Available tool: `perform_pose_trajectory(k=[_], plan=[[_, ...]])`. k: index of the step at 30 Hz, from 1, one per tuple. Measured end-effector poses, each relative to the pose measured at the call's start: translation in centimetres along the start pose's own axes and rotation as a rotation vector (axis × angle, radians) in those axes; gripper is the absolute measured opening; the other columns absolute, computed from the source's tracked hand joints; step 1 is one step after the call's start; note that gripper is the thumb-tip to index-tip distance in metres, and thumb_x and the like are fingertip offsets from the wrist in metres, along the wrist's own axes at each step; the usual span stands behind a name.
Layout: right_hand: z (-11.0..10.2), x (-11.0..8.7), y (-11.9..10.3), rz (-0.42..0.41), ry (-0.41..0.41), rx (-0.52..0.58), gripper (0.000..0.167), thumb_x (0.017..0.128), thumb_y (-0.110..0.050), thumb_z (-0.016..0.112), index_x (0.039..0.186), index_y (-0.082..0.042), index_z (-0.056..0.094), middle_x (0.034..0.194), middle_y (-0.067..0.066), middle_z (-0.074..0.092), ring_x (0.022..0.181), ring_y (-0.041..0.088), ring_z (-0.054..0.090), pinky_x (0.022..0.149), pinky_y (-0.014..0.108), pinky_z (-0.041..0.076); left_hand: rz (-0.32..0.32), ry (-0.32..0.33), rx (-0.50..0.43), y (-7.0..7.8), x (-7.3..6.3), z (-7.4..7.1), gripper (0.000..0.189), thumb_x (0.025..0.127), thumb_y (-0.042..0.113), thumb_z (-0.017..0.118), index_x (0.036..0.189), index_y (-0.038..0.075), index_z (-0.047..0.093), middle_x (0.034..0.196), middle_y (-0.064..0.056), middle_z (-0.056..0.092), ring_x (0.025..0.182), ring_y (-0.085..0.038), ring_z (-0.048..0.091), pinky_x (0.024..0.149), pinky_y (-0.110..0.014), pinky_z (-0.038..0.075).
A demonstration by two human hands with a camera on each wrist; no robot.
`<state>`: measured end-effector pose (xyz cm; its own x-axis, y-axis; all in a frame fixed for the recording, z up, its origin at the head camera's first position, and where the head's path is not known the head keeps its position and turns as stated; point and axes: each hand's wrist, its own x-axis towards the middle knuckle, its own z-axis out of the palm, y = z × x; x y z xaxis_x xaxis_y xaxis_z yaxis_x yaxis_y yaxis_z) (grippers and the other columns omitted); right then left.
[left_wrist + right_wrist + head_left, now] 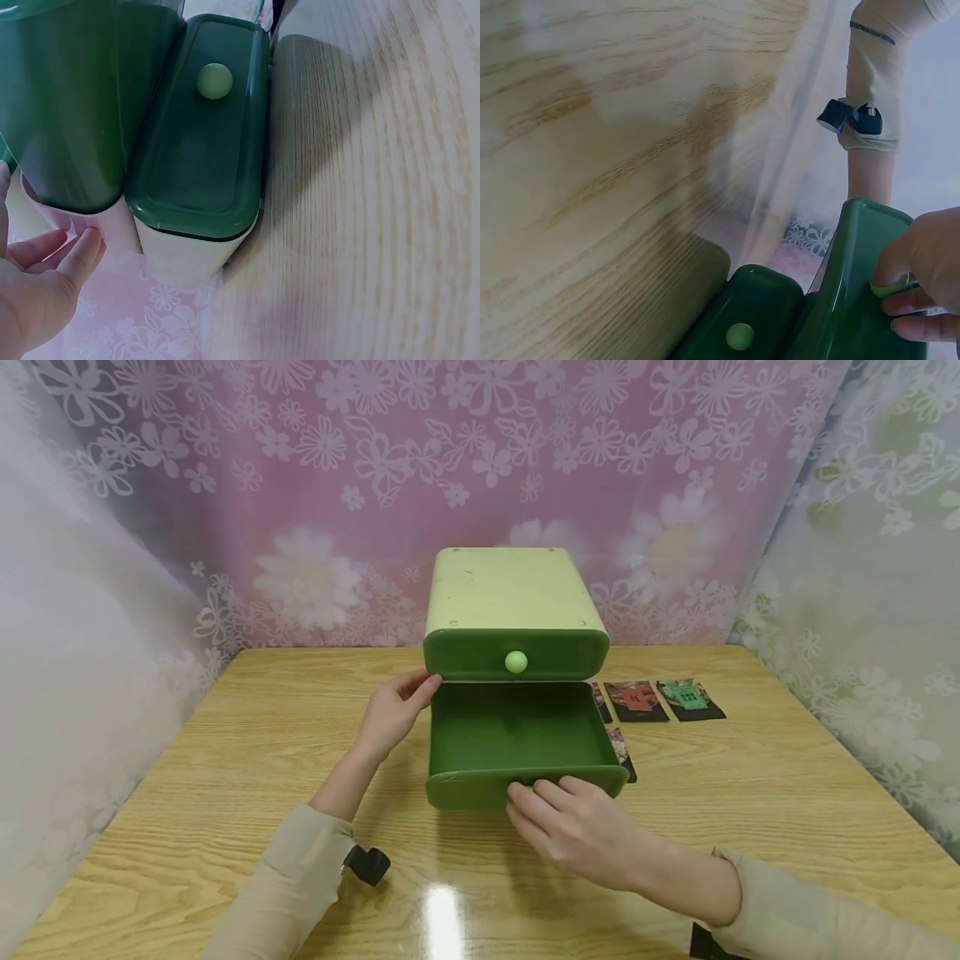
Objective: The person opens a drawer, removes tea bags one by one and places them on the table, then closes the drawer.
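Observation:
A small pale-green drawer cabinet [510, 585] with dark green drawer fronts stands on the table. Its middle drawer [525, 731] is pulled out toward me, and its visible inside is bare. My right hand [573, 822] pinches the round knob [889, 286] of that drawer with curled fingers. At the cabinet's left side my left hand [392, 710] rests its fairly straight fingers against the side wall, thumb near the front edge. The top drawer [472, 653] is closed. Below the pulled-out drawer, the left wrist view has a closed bottom drawer [202, 150] with its own knob.
Right of the cabinet lie a packet with a red label [637, 702] and one with a green label [690, 699]. More packets, such as one low down [621, 753], are partly hidden by the drawer. Flowered curtains [480, 468] hang around the wooden table [247, 777].

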<state>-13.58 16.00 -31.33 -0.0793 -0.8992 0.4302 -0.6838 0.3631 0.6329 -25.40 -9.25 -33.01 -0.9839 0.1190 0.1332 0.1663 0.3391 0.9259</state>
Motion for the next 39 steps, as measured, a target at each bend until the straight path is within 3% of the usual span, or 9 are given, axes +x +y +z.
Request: perform_pose_trajectory(k=[17, 39], plan=[[1.3, 0.3, 1.4, -0.001, 0.015, 0.006, 0.052, 0.101, 0.002, 0.018, 0.094, -0.004, 0.069, 0.099, 0.01, 0.06, 0.07, 0.019, 0.054, 0.057, 0.024, 0.046, 0.002, -0.004, -0.011, 0.0, 0.0, 0.1, 0.066, 0.089, 0.05, 0.055, 0.133, 0.003, 0.049, 0.125, -0.013, 0.056, 0.108, -0.024, 0.057, 0.089, -0.037, 0.048], [2.9, 0.7, 3.0, 0.03, -0.073, 0.04, 0.057, 0.101, 0.002, 0.012, 0.099, 0.0, 0.069, 0.102, 0.014, 0.06, 0.075, 0.022, 0.057, 0.063, 0.025, 0.051, 0.002, -0.004, -0.005, -0.2, 0.2, 0.1, 0.065, 0.089, 0.05, 0.054, 0.133, 0.003, 0.049, 0.122, -0.013, 0.058, 0.105, -0.024, 0.059, 0.09, -0.037, 0.047]])
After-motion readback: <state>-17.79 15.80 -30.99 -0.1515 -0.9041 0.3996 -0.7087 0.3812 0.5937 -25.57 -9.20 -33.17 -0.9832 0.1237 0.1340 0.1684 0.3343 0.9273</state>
